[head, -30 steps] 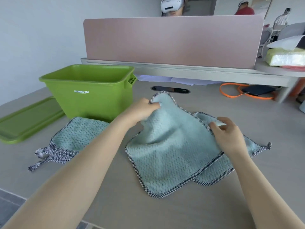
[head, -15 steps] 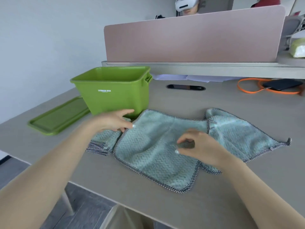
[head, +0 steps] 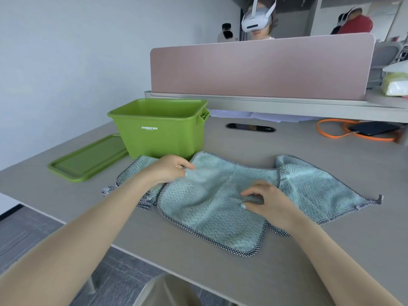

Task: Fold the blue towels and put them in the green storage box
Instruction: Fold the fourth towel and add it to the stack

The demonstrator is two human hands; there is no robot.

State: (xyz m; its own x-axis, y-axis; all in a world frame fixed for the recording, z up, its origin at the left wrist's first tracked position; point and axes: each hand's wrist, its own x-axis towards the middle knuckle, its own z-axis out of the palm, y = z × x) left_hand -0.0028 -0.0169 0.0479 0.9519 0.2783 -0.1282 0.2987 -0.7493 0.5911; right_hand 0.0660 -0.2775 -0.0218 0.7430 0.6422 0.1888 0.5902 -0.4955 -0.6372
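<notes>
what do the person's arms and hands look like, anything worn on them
Both forearms are bare, with no sleeve, watch or glove in view. The left hand has a thin ring on one of its fingers. The right hand shows pale, glossy polish on a nail; no ring is visible on it.

A pink divider (head: 260, 67) backs the desk (head: 309, 250); an orange cable (head: 331, 134) loops around a dark phone (head: 373, 128).
</notes>
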